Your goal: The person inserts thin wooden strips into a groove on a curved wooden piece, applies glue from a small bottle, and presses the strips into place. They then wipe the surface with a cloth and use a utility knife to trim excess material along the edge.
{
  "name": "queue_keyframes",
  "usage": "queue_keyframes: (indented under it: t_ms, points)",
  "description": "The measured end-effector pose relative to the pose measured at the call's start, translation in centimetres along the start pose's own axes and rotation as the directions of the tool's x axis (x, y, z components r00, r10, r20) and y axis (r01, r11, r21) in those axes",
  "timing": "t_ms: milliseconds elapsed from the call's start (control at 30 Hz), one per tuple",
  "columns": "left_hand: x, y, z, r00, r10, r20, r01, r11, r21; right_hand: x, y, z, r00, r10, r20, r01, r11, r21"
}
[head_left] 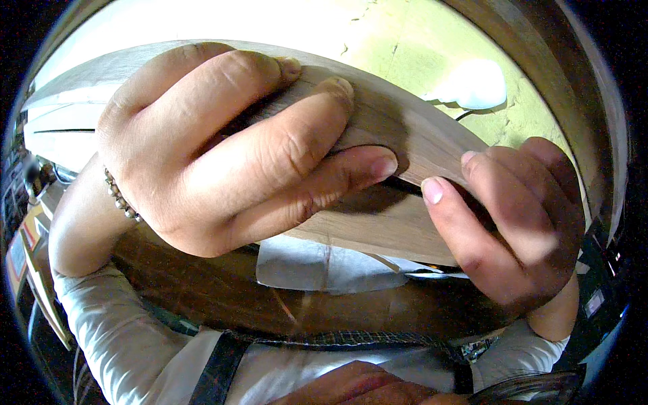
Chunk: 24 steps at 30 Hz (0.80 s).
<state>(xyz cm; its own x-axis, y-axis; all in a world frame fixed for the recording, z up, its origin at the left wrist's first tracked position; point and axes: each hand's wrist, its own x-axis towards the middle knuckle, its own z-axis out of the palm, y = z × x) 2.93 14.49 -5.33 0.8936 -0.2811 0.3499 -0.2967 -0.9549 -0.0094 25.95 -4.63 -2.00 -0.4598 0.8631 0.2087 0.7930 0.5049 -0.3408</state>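
The big brown wooden piece [388, 115] is right in front of the person, going from the far left over to the right hand [503, 219], with a thin dark gap [405, 185] near its middle. I cannot tell if the wood above and below the gap is all one piece. The left hand [223, 152] lies across the wood with its fingers bent and their tips on it, and one tip is close to the gap. The right hand is curled at the other side, with a tip right beside the gap too. The two hands are near each other but not touching. I cannot tell if either one is squeezing something, because the palms are hidden. A finger or a nail could get pinched if the gap got smaller while a tip was in it. A rough edge could poke skin with a splinter, since the hands are bare. If one hand pushed harder than the other, the wood could twist or slip, and thin wood might crack. The beaded bracelet [120, 196] on the left wrist could rub and scratch the wood if that arm dropped low. The white sheet [324, 263] under the wood could crumple or tear if something pressed or dragged on it.
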Motion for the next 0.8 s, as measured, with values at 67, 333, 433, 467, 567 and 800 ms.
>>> queue_keyframes:
  t_ms: [67,333,433,467,567,800]
  points:
    - [0.2,-0.1,-0.1,0.999,0.029,0.021,-0.029,1.0,-0.008,0.0,0.0,0.0,1.0,0.018,0.001,-0.018,1.0,0.011]
    - [0.4,-0.4,-0.7,0.998,0.045,-0.033,-0.046,0.998,-0.046,0.4,-0.2,0.0,1.0,0.001,0.004,0.0,1.0,-0.02]
    - [0.2,-0.5,-0.8,0.997,0.056,-0.059,-0.057,0.998,-0.022,0.8,-0.5,0.0,0.999,0.014,0.029,-0.014,1.0,-0.015]
    - [0.2,-0.6,-0.7,0.996,0.052,-0.073,-0.054,0.998,-0.021,0.9,-0.5,0.0,0.999,0.011,0.031,-0.011,0.999,-0.03]
    - [0.2,-0.7,-0.6,0.99,0.062,-0.125,-0.064,0.998,-0.014,1.5,-0.5,-0.2,0.999,-0.005,0.035,0.006,0.999,-0.039]
    - [0.6,-0.1,-1.9,1.0,-0.015,0.007,0.016,0.999,-0.052,2.4,-0.8,-1.1,0.985,0.088,0.147,-0.092,0.996,0.02]
